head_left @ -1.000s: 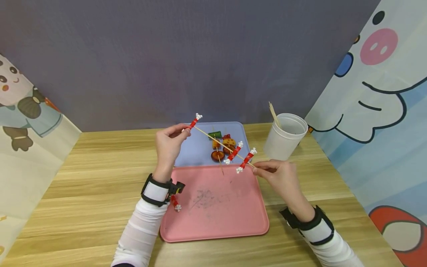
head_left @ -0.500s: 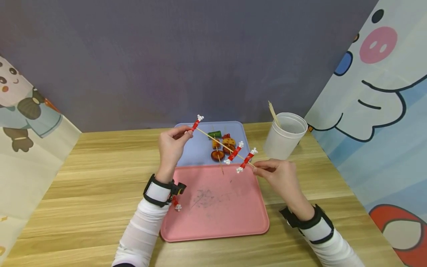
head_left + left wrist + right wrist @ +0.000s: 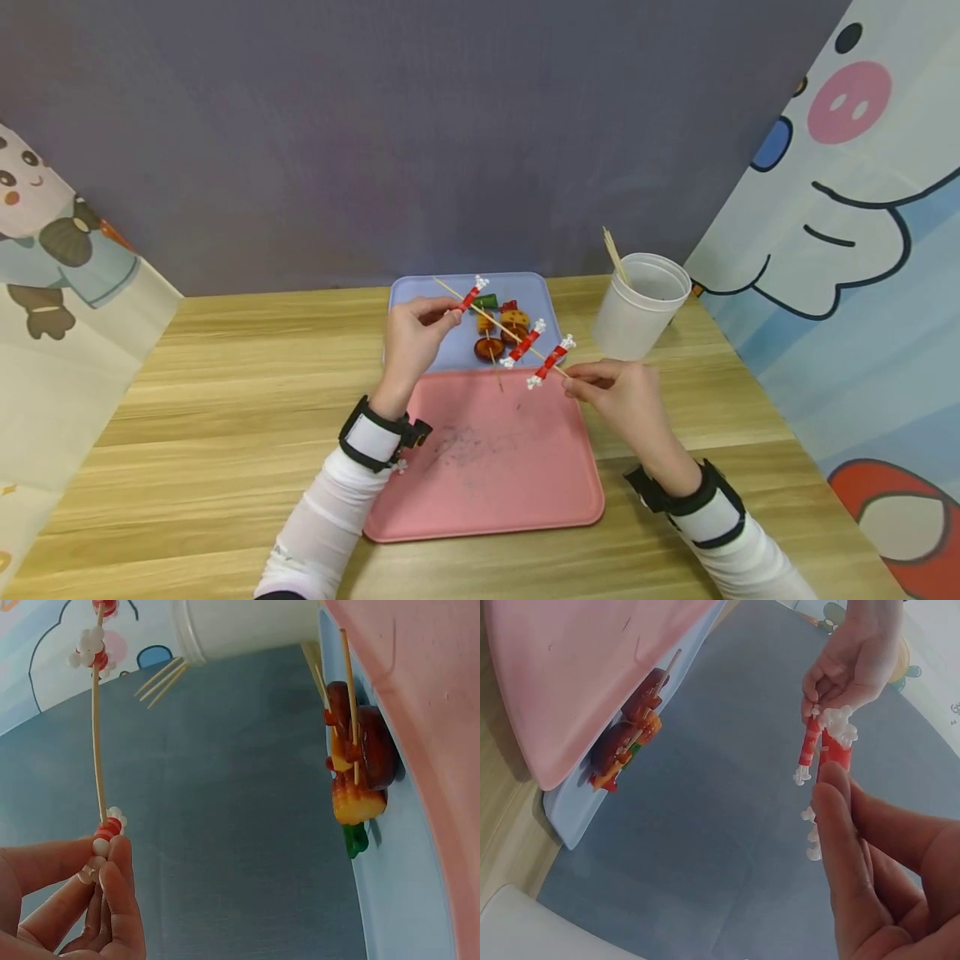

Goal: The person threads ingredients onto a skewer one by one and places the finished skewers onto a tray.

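In the head view my right hand pinches the lower end of a thin wooden skewer, held slanted above the trays. Two red pieces with white knobbly ends, like toy bones, sit on it near that hand; the nearer one lies just beyond the fingertips. My left hand pinches a third such red piece between thumb and fingers, farther up the skewer. The bare tip sticks out past it. In the left wrist view this piece shows at the fingertips, its lower end partly covered by them.
A pink tray lies in front, with a similar piece mostly hidden by my left wrist. Behind, a blue tray bears toy food skewers. A white bucket with several skewers stands back right.
My left hand has moved right and slightly down along the skewer, carrying the third red piece inward, so the tip now shows beyond it. The right hand stays nearly still.
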Demonstrator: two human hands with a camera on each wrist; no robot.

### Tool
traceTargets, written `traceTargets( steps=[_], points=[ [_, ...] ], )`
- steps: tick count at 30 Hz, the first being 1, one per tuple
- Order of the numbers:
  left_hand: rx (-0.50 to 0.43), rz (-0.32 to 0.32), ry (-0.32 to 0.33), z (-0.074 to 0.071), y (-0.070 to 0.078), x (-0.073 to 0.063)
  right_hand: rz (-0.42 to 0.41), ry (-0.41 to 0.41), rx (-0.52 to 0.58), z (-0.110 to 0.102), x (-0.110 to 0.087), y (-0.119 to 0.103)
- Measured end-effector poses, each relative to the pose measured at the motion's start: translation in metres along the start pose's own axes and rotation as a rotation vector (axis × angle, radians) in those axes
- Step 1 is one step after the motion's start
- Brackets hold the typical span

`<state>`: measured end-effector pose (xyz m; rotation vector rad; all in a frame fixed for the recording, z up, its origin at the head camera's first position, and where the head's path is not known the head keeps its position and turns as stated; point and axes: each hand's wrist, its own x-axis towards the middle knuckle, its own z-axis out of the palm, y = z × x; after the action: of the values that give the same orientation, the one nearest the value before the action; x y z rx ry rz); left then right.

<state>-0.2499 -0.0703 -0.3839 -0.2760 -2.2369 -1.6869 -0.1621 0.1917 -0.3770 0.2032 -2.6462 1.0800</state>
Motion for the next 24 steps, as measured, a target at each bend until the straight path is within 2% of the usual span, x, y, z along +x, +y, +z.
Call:
traceTargets(
  steps=[3, 8, 10, 16, 24],
  points=[
    [0.041, 0.017, -0.022, 0.004, 0.002, -0.004, -0.001, 0.000, -0.009, 0.001, -0.001, 0.001],
    [0.092, 0.028, -0.116, 0.018, 0.009, -0.014, -0.045, 0.015, -0.027, 0.003, -0.002, -0.001],
    [0.090, 0.012, -0.141, 0.021, 0.011, -0.016, -0.051, 0.016, -0.021, 0.003, -0.002, -0.002],
    [0.087, 0.006, -0.144, 0.022, 0.011, -0.018, -0.038, 0.011, 0.007, 0.004, -0.001, 0.000],
    [0.080, 0.003, -0.146, 0.024, 0.010, -0.018, -0.050, 0.016, -0.027, 0.004, -0.002, 0.000]
  ],
)
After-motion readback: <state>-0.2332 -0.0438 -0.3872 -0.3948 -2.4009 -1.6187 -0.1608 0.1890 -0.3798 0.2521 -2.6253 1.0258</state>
